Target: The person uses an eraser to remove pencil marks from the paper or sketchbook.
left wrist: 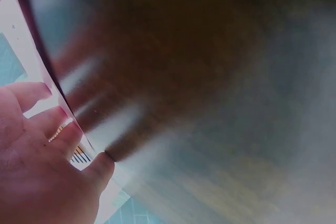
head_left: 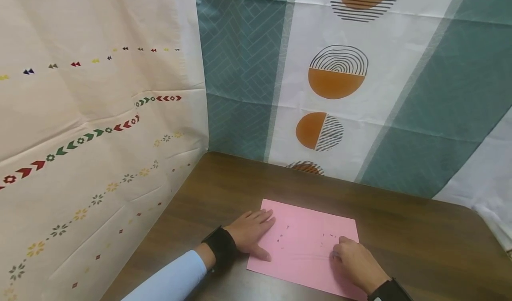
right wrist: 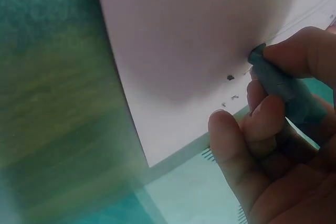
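A sheet of pink paper (head_left: 298,272) lies flat on the brown table. Spread across its left edge, my left hand (head_left: 250,232) presses it down with straight fingers. My right hand (head_left: 354,258) is over the paper's right part and pinches a small dark bluish eraser (right wrist: 286,90) between thumb and fingers. In the right wrist view the eraser's tip is right at the paper surface, beside faint lines (right wrist: 304,17). Dark crumbs (right wrist: 230,77) are scattered in small groups on the sheet.
The table (head_left: 424,243) stretches around the paper on all sides. A cream patterned cloth (head_left: 100,145) hangs along the left, and a green and white curtain (head_left: 240,70) with orange circles stands behind the table's back edge. Black bands (head_left: 222,245) circle both wrists.
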`<action>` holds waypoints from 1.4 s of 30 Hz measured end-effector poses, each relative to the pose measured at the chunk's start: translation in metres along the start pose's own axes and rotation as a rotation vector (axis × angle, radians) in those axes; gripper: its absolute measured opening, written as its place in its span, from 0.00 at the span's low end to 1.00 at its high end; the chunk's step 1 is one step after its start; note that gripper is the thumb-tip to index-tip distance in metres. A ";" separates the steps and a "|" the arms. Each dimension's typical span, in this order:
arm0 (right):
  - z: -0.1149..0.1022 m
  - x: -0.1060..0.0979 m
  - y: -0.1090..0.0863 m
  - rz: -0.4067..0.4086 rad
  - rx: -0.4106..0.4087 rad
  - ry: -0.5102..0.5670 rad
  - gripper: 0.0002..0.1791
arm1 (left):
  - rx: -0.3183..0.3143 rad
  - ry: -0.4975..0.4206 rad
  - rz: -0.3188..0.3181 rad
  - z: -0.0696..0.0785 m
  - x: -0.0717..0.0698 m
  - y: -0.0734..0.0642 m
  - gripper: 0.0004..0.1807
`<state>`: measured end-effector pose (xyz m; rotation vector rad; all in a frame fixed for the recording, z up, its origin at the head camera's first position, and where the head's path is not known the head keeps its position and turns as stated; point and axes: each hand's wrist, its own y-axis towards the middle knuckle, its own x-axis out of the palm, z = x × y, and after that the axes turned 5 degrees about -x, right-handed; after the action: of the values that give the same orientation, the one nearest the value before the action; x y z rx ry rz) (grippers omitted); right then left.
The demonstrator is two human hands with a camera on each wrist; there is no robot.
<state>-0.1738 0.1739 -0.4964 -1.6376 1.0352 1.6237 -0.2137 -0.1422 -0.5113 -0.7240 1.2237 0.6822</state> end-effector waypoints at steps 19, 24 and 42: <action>-0.013 -0.003 0.013 0.165 -0.144 0.159 0.07 | -0.012 0.001 -0.008 0.000 0.001 0.001 0.55; -0.037 -0.002 0.033 0.163 -0.183 0.179 0.11 | -0.008 -0.001 -0.001 0.000 0.001 0.001 0.55; -0.055 0.017 0.055 0.115 -0.356 0.182 0.08 | -0.008 -0.030 0.033 0.005 0.005 0.015 0.54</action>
<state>-0.1931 0.0967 -0.5032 -2.0223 0.9847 1.8432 -0.2215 -0.1292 -0.5168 -0.6989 1.2086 0.7229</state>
